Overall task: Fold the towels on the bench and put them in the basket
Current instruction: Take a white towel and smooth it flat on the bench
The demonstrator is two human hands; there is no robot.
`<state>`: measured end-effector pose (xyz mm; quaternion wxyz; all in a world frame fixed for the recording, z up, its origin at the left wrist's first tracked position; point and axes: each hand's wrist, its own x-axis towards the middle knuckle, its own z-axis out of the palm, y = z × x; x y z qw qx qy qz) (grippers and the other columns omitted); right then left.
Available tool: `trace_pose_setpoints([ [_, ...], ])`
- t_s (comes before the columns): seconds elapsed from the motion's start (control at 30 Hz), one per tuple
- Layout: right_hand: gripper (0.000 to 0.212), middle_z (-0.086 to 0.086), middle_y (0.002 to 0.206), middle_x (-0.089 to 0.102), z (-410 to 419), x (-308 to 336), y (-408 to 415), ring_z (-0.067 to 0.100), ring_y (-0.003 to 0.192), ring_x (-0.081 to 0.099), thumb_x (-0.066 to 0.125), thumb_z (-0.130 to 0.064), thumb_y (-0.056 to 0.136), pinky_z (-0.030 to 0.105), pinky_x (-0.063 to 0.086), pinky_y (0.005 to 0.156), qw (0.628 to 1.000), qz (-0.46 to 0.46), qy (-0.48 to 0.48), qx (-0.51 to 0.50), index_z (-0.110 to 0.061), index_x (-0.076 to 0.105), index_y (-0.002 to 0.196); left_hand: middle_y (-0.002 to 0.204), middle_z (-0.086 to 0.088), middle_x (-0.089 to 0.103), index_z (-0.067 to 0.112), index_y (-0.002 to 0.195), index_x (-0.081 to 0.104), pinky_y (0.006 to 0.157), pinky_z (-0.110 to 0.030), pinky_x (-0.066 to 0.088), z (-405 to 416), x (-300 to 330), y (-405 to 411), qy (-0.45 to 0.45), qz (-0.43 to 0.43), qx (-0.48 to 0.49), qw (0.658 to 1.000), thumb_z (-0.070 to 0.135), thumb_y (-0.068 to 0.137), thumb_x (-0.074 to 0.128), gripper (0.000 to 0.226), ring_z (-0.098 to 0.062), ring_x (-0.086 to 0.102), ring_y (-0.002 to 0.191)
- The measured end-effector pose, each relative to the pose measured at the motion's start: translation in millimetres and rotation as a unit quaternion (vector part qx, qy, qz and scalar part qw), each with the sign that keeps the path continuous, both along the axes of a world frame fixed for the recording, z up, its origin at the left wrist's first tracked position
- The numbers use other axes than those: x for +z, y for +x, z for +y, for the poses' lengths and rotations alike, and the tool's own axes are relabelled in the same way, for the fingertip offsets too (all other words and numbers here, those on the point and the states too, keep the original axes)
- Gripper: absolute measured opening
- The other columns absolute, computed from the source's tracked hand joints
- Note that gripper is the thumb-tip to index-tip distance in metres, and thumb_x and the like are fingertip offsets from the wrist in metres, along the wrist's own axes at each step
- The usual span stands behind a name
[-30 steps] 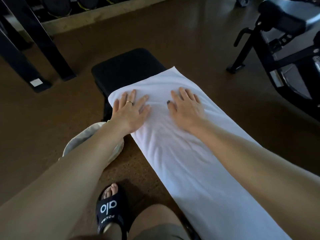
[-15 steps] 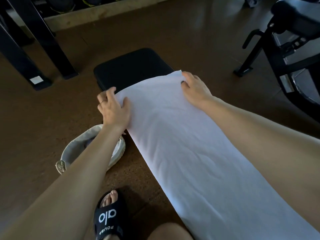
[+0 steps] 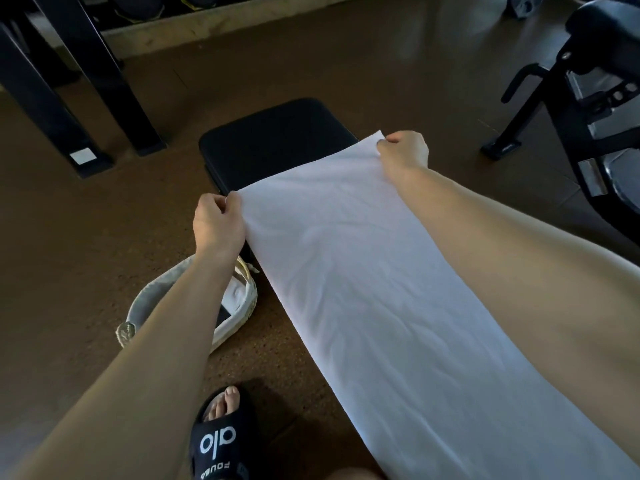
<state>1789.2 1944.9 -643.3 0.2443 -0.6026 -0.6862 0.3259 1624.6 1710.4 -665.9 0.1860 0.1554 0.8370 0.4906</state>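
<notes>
On the floor at left, basket point(image 3: 194, 306) with something white already inside, just beside the counter point(image 3: 277, 140). Left grip point(image 3: 218, 225) pinching the near-left corner of the far edge of the towel point(image 3: 363, 289); right grip point(image 3: 403, 150) pinching the opposite far corner. Towel spread long and flat over the counter, far end of the padding bare. Probably the start of the first fold. Next: lifting both corners together, drawing them evenly toward the near end, keeping edges aligned.
</notes>
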Motion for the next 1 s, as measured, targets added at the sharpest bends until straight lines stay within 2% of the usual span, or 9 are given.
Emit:
trace_pose_setpoints([
  [0.17, 0.026, -0.001, 0.071, 0.056, 16.6, -4.3, -10.8, 0.014, 0.06, 0.052, 0.051, -0.02, 0.1, 0.024, 0.041, 0.06, 0.999, -0.026, -0.011, 0.035, -0.018, 0.065, 0.077, 0.095, -0.001, 0.061, 0.012, 0.114, 0.062, 0.066, -0.027, 0.045, -0.2, -8.1, -4.8, 0.015, -0.062, 0.019, 0.998, 0.039, 0.106, 0.046, 0.033, -0.012, 0.057, 0.08],
  [0.4, 0.029, 0.005, 0.092, 0.059, 24.2, -14.6, -10.1, 0.028, 0.085, 0.059, 0.042, -0.032, 0.107, 0.033, 0.041, 0.071, 0.986, -0.139, 0.057, 0.077, -0.016, 0.061, 0.094, 0.1, -0.002, 0.058, 0.006, 0.124, 0.058, 0.065, -0.025, 0.041, 1.2, -11.2, -7.2, -0.002, -0.033, 0.025, 0.999, 0.036, 0.109, 0.041, 0.037, -0.01, 0.053, 0.077],
  [0.5, 0.027, 0.011, 0.113, 0.06, 14.0, -13.3, -9.7, 0.031, 0.104, 0.058, 0.041, -0.029, 0.107, 0.043, 0.044, 0.089, 0.955, -0.208, 0.206, 0.043, -0.013, 0.061, 0.117, 0.122, -0.008, 0.055, 0.01, 0.132, 0.047, 0.072, -0.029, 0.046, 0.5, -1.3, 0.5, -0.052, 0.082, 0.044, 0.994, 0.027, 0.107, 0.045, 0.03, -0.018, 0.058, 0.095],
  [0.57, 0.026, 0.011, 0.117, 0.061, -4.5, -11.6, -12.9, 0.032, 0.107, 0.058, 0.042, -0.023, 0.104, 0.044, 0.044, 0.092, 0.928, -0.183, 0.318, 0.064, -0.012, 0.061, 0.118, 0.139, -0.012, 0.051, 0.015, 0.14, 0.043, 0.095, -0.04, 0.049, 4.9, 8.7, 10.2, -0.082, 0.248, -0.004, 0.965, 0.028, 0.105, 0.048, 0.037, -0.029, 0.054, 0.123],
  [0.63, 0.031, 0.012, 0.116, 0.064, -35.2, -16.0, -18.7, 0.035, 0.104, 0.06, 0.042, -0.025, 0.1, 0.046, 0.045, 0.088, 0.91, -0.127, 0.365, 0.147, -0.012, 0.065, 0.117, 0.157, -0.008, 0.038, 0.021, 0.152, 0.034, 0.118, -0.045, 0.034, 15.0, 17.7, 29.3, -0.107, 0.366, -0.132, 0.915, 0.034, 0.106, 0.044, 0.049, -0.028, 0.036, 0.145],
  [0.7, 0.043, 0.014, 0.132, 0.063, -67.8, -25.6, -19.2, 0.035, 0.12, 0.059, 0.038, -0.028, 0.101, 0.047, 0.045, 0.099, 0.895, -0.104, 0.341, 0.268, -0.011, 0.063, 0.132, 0.168, -0.006, 0.021, 0.025, 0.16, 0.025, 0.126, -0.046, 0.013, 23.6, 18.2, 51.0, -0.144, 0.387, -0.258, 0.873, 0.041, 0.108, 0.031, 0.054, -0.027, 0.015, 0.156],
  [0.8, 0.052, 0.009, 0.166, 0.028, -79.5, -35.6, -7.1, 0.028, 0.153, 0.025, 0.029, -0.034, 0.109, 0.046, 0.021, 0.124, 0.864, -0.219, 0.235, 0.387, -0.019, 0.032, 0.159, 0.172, -0.004, -0.001, 0.027, 0.164, 0.008, 0.127, -0.044, -0.003, 20.0, 1.7, 63.3, -0.225, 0.341, -0.33, 0.851, 0.049, 0.108, 0.014, 0.061, -0.023, -0.008, 0.158],
  [0.9, 0.054, 0.003, 0.17, 0.014, -52.1, -25.9, 4.5, 0.024, 0.156, 0.011, 0.024, -0.04, 0.109, 0.042, 0.013, 0.125, 0.872, -0.27, 0.204, 0.353, -0.029, 0.021, 0.161, 0.172, -0.002, -0.008, 0.031, 0.164, 0.002, 0.127, -0.045, -0.006, 16.3, -4.8, 59.0, -0.264, 0.342, -0.331, 0.839, 0.055, 0.105, 0.011, 0.065, -0.022, -0.013, 0.157],
  [1.0, 0.052, -0.002, 0.169, 0.012, -31.7, -10.8, 7.0, 0.027, 0.153, 0.019, 0.019, -0.045, 0.108, 0.046, 0.028, 0.117, 0.903, -0.279, 0.1, 0.312, -0.038, 0.017, 0.16, 0.172, -0.001, -0.008, 0.034, 0.163, 0.002, 0.126, -0.049, -0.008, 17.7, -4.4, 59.9, -0.275, 0.352, -0.319, 0.836, 0.06, 0.103, 0.01, 0.066, -0.024, -0.013, 0.157],
])
